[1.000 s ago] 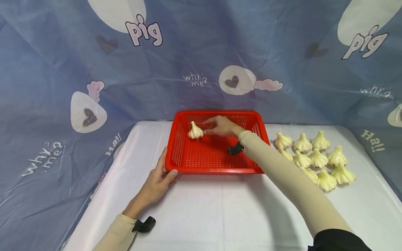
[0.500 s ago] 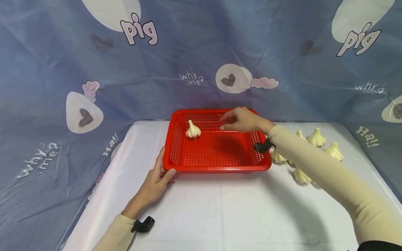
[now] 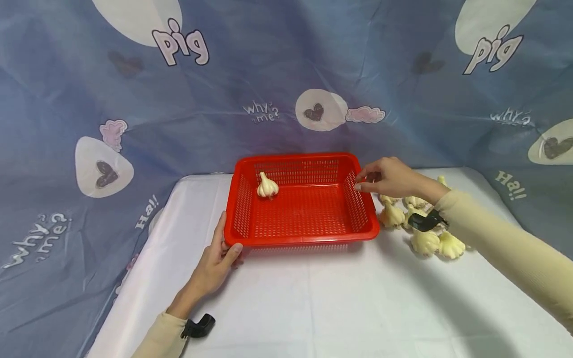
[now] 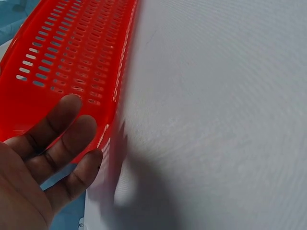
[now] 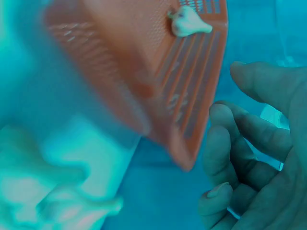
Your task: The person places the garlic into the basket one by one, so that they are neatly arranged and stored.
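A red perforated plastic basket (image 3: 295, 214) stands on the white-covered table, with one garlic bulb (image 3: 267, 187) in its back left part. My left hand (image 3: 212, 271) holds the basket's front left corner, thumb at the front rim and forefinger along the left side; its other fingers (image 4: 62, 139) lie loosely beside the wall in the left wrist view. My right hand (image 3: 389, 177) is just past the basket's right rim, above the garlic, fingers loosely bent with nothing between them. In the right wrist view the same bulb (image 5: 188, 21) lies inside the basket.
Several garlic bulbs (image 3: 425, 242) lie grouped on the table right of the basket, partly hidden by the right hand and sleeve. A blue printed cloth (image 3: 215, 114) rises behind the table. White tabletop (image 3: 340, 298) extends in front of the basket.
My right hand has moved right, from beside the bulb inside the basket to beyond the right rim. The bulb stays in the basket. My left hand keeps its place at the corner.
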A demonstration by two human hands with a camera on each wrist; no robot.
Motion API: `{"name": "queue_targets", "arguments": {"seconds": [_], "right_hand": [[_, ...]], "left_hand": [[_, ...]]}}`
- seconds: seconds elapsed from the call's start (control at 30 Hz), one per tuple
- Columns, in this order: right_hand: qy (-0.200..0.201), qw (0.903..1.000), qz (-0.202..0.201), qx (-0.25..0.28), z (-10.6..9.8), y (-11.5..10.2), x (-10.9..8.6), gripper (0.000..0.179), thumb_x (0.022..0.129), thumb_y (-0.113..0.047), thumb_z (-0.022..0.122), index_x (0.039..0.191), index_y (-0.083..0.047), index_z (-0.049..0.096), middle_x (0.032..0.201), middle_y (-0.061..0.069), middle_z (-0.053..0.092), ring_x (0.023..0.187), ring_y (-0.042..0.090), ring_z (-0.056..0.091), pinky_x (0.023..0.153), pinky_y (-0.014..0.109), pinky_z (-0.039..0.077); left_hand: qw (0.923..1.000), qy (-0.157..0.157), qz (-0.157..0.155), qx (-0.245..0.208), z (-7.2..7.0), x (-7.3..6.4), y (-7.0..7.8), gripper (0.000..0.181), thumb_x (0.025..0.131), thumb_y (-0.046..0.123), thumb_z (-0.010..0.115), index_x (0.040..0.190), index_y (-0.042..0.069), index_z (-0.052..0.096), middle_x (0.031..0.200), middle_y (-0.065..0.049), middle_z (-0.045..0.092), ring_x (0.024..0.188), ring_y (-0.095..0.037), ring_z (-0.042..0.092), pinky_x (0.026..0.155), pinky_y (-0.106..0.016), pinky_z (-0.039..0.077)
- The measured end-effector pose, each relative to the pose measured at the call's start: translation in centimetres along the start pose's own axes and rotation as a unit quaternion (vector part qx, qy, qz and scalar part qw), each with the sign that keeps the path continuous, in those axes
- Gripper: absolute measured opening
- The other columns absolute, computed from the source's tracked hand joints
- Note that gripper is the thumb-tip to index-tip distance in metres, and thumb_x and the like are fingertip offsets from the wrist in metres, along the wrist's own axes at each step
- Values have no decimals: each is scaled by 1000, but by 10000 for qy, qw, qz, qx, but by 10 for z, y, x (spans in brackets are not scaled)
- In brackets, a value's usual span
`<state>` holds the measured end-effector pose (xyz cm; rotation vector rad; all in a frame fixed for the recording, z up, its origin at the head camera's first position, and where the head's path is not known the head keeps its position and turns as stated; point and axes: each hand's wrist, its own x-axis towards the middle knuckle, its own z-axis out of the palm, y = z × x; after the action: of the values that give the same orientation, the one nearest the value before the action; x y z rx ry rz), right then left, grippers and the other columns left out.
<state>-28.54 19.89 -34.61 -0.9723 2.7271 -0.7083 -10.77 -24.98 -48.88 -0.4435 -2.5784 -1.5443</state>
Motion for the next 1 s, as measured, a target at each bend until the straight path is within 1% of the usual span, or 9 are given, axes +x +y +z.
{"name": "queue_targets", "arguments": {"seconds": [0.07, 0.13, 0.27, 0.43, 0.57, 0.73, 0.83, 0.93, 1.0], "right_hand": [[-56, 9998, 179, -36, -4, 9, -17, 18, 96, -26, 80, 107, -12, 82, 81, -4, 76, 69, 10, 64, 63, 27, 50], [-123, 9993, 341, -55, -7, 19, -34, 17, 96, -24, 80, 108, -13, 82, 84, -4, 76, 71, 10, 65, 64, 27, 51], [-207, 9980, 563, -190, -10, 39, -64, 14, 95, -22, 81, 107, -16, 82, 89, -7, 76, 77, 8, 65, 70, 27, 52], [-166, 9978, 538, -337, -6, 58, -91, 12, 93, -19, 83, 104, -18, 82, 87, -10, 75, 76, 2, 63, 71, 26, 52], [-217, 9975, 513, -435, -2, 66, -107, 14, 92, -12, 81, 105, -13, 81, 85, -13, 73, 77, 1, 66, 70, 26, 54], [-258, 9969, 182, -715, 6, 77, -121, 20, 84, -4, 84, 102, -10, 80, 90, -9, 76, 83, 13, 71, 74, 35, 57], [-229, 9961, -133, -841, 11, 86, -127, 24, 77, -7, 90, 99, -11, 80, 92, -7, 76, 82, 14, 70, 73, 36, 57], [-215, 9960, -407, -767, 18, 93, -133, 29, 72, -5, 92, 97, -12, 80, 91, -7, 77, 81, 15, 72, 73, 34, 58], [-203, 9955, -512, -774, 21, 96, -136, 32, 68, -5, 92, 96, -16, 80, 91, -9, 77, 82, 14, 73, 78, 34, 56]], "left_hand": [[10000, -22, 7, 2, 1, 0, 0, 89, 109, 11, 60, 173, 25, 0, 84, -14, 71, 70, -29, 68, 67, -35, 59], [10000, -27, 13, 5, 2, 0, 0, 88, 109, 11, 60, 173, 25, 0, 84, -14, 71, 70, -29, 68, 67, -34, 58], [10000, 2, 23, 51, 1, 1, 1, 88, 109, 11, 60, 173, 23, 1, 83, -14, 72, 70, -28, 68, 68, -31, 57], [9999, 43, 25, 94, 1, 1, 0, 89, 108, 11, 60, 173, 24, 0, 84, -13, 72, 70, -26, 67, 69, -31, 57], [9999, 28, 62, 74, 1, 0, 0, 89, 108, 10, 60, 173, 24, 0, 86, -13, 72, 71, -26, 68, 68, -33, 58], [10000, 18, 95, 15, 1, 1, -1, 89, 108, 9, 60, 173, 24, 1, 88, -13, 73, 71, -26, 68, 68, -34, 59], [9999, 30, 139, 5, 1, 1, -1, 89, 108, 8, 60, 173, 23, 1, 88, -13, 73, 71, -25, 69, 68, -34, 60], [9999, 56, 163, 12, 1, 0, 0, 89, 107, 7, 60, 173, 23, 2, 86, -12, 73, 70, -25, 69, 68, -34, 59], [9999, 60, 162, -2, 1, 0, -1, 89, 107, 7, 60, 173, 23, 1, 84, -12, 73, 70, -26, 68, 67, -34, 59]]}}
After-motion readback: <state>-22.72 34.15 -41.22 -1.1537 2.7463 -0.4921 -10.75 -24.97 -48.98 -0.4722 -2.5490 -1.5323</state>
